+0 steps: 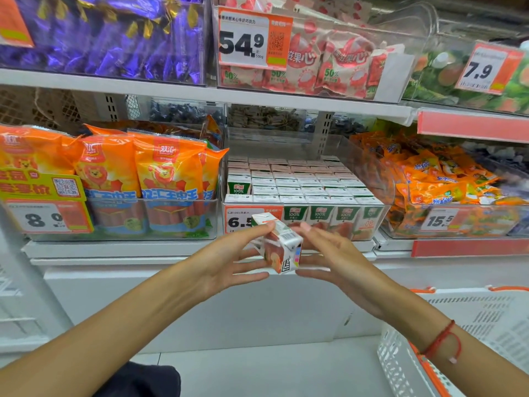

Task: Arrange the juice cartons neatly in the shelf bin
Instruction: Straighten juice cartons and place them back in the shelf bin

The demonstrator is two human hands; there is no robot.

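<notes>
Head view: left hand (229, 262) pinches a light, stiff juice carton (279, 243) by its flat sides, right hand (329, 253) spread beside it.

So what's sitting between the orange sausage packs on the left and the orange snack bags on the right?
In the head view, the clear shelf bin of juice cartons lies between the sausage packs and the snack bags, with a 6.5 price tag on its front.

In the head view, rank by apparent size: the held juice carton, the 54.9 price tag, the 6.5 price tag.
1. 54.9 price tag
2. held juice carton, nearer the camera, so unsure
3. 6.5 price tag, partly hidden
</notes>
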